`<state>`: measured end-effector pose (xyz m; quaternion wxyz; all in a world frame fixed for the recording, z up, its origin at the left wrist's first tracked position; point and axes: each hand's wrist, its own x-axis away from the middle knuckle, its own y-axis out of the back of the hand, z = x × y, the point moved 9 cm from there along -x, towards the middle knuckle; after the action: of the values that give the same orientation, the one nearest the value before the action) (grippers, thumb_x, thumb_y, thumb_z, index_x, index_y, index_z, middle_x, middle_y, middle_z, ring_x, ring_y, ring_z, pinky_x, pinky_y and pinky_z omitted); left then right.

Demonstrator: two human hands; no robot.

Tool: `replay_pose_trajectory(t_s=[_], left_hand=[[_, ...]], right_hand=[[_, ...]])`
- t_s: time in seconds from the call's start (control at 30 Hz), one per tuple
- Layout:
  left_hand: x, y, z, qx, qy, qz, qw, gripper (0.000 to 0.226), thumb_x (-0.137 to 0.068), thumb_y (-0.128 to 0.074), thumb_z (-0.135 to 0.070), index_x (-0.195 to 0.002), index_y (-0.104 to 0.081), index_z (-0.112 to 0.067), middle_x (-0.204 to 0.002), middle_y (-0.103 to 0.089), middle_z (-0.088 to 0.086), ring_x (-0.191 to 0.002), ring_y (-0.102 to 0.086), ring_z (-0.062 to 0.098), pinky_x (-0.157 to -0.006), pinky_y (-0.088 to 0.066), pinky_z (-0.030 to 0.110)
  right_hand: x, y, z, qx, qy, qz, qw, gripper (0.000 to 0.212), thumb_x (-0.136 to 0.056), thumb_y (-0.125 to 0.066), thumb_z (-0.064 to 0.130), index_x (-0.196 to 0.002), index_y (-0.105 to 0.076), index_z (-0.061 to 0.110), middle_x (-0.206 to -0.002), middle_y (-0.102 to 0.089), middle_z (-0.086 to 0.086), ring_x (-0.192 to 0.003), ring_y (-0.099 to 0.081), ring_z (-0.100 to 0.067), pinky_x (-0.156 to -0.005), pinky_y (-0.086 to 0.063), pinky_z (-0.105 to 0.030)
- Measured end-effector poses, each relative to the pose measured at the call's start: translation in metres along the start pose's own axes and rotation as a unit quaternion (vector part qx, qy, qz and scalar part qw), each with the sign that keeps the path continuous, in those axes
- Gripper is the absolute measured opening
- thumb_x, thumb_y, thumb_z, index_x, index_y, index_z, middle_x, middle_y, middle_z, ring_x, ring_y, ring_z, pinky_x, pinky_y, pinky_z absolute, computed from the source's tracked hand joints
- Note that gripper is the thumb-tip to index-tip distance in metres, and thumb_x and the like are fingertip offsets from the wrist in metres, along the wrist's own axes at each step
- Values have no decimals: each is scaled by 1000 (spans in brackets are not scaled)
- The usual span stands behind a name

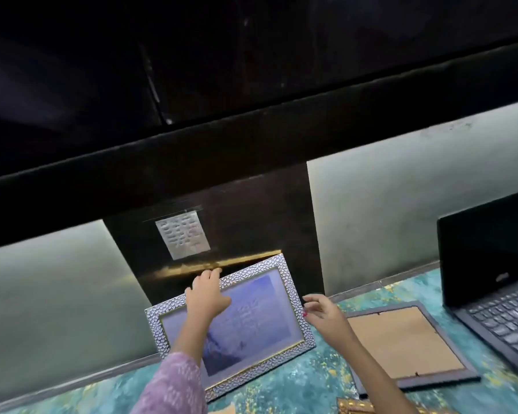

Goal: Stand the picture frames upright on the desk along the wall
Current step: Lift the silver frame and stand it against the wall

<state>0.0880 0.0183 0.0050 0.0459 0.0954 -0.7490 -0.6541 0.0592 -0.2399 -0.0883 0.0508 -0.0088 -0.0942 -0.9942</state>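
Note:
A silver hammered-pattern picture frame (260,321) with a bluish picture stands tilted back against the dark wall panel on the desk. My left hand (207,294) rests on its top edge, fingers curled over the rim. My right hand (323,312) hovers at the frame's right edge with fingers spread, touching it or just off it. A second, dark-rimmed frame (407,345) lies face down on the desk to the right, brown backing up. A gold-patterned frame corner (356,407) shows at the bottom edge.
The desk (311,386) has a teal and gold surface. An open black laptop (491,282) stands at the right. A dark shelf (251,138) overhangs the desk. A pale sticker (183,234) sits on the dark panel.

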Motion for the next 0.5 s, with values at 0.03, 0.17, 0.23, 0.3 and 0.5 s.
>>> replay_pose_trajectory(t_s=[0.03, 0.17, 0.23, 0.3, 0.5], left_hand=[[-2, -5, 4, -34, 16, 28, 999, 76, -70, -65, -38, -137, -33, -22, -138, -43, 3, -127, -42, 27, -101, -38, 46], [-18, -14, 13, -86, 45, 31, 995, 53, -77, -60, -48, -119, -48, -17, -126, -52, 4, -116, -50, 26, -96, -33, 44], [-20, -14, 12, -29, 39, 24, 999, 39, -85, -52, -40, -116, -54, -17, -125, -54, 5, -116, -52, 25, -93, -33, 40], [-14, -7, 15, -12, 30, 5, 999, 27, -87, -51, -36, -109, -58, -21, -118, -57, 1, -114, -54, 24, -87, -34, 36], [-1, 24, 48, 308, 0, -26, 951, 19, -84, -63, -13, -69, -53, -18, -73, -51, 1, -72, -54, 16, -71, -45, 35]], right_hand=[[-1, -1, 0, -1, 3, 3, 1000, 25, -61, -61, 35, -83, -55, 46, -91, -61, 8, -99, -62, -20, -94, -47, -51], [5, 4, -11, -11, -33, -2, 999, 27, -78, -60, 9, -90, -53, 32, -92, -56, 8, -111, -55, -25, -93, -45, -36], [7, 8, -26, -28, -60, -6, 998, 35, -78, -63, 9, -106, -50, 27, -109, -54, 1, -117, -51, -27, -88, -42, -33], [10, 10, -43, -61, -109, -9, 992, 67, -75, -70, 14, -131, -33, 20, -135, -40, -9, -126, -41, -28, -90, -39, -32], [-4, -17, -46, -145, -151, 43, 977, 84, -67, -77, 33, -133, -26, 19, -131, -40, -14, -109, -47, -23, -85, -36, -34]])
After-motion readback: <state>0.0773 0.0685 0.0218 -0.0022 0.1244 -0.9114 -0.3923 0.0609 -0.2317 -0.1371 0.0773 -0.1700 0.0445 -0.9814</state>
